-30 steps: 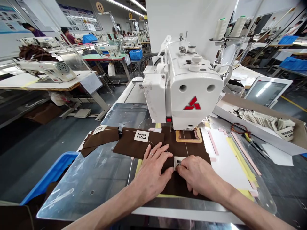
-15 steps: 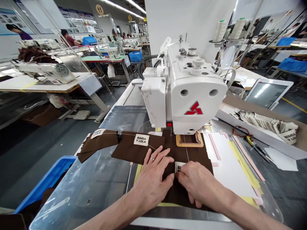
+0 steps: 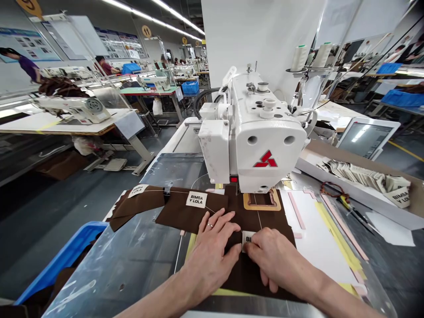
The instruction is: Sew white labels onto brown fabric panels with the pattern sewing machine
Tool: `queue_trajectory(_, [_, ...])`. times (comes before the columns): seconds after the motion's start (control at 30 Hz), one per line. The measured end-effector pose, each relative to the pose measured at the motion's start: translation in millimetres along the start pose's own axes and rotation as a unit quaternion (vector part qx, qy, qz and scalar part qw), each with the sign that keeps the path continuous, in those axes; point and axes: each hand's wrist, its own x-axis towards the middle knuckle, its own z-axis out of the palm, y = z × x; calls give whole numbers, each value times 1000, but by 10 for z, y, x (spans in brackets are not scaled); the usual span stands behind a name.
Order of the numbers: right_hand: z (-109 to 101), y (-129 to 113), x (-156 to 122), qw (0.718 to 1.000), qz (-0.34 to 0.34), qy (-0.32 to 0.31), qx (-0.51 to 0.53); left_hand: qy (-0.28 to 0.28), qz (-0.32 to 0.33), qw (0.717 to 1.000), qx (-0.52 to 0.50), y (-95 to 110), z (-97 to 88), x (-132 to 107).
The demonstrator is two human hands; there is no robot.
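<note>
While your left hand (image 3: 212, 247) lies flat with its fingers spread on the brown fabric (image 3: 241, 276), your right hand (image 3: 274, 260) pinches the white label (image 3: 247, 237) at its right edge, thumb tip touching the left thumb. The label sits on the fabric between your two hands, just short of the orange clamp frame (image 3: 261, 201).

To my eye, this is fine positioning. Hold the cloth taut under the flat palm, slide the label with your fingertips only, and square its edges to the frame before you lift either hand. Watch that the thin thread crossing the fabric does not drag it askew.

Only "BI" shows on the label under your fingers. The sewn pieces to your left carry a label (image 3: 196, 199) reading "BIMBA Y LOLA", and so does a smaller one (image 3: 138, 191) beyond it. The loose labels in the tray (image 3: 399, 196) at your right read the same. The sewing machine (image 3: 232, 145) bears a red three-diamond emblem (image 3: 265, 159). Far off, a round sign (image 3: 146, 31) reads "11".
</note>
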Motion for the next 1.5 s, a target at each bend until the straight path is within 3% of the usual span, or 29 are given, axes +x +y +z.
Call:
queue_trajectory(0.27, [-177, -56, 86, 999, 11, 51, 3, 70, 78, 994, 15, -17, -42, -58])
queue_trajectory(0.47, [-158, -40, 164, 997, -1, 53, -48, 50, 165, 983, 54, -16, -10, -134])
queue_trajectory(0.63, [-157, -26, 144, 999, 19, 41, -3, 52, 161, 984, 54, -41, 47, -164])
queue_trajectory(1.5, [-140, -71, 148, 998, 12, 60, -23, 48, 152, 985, 66, 9, 5, -177])
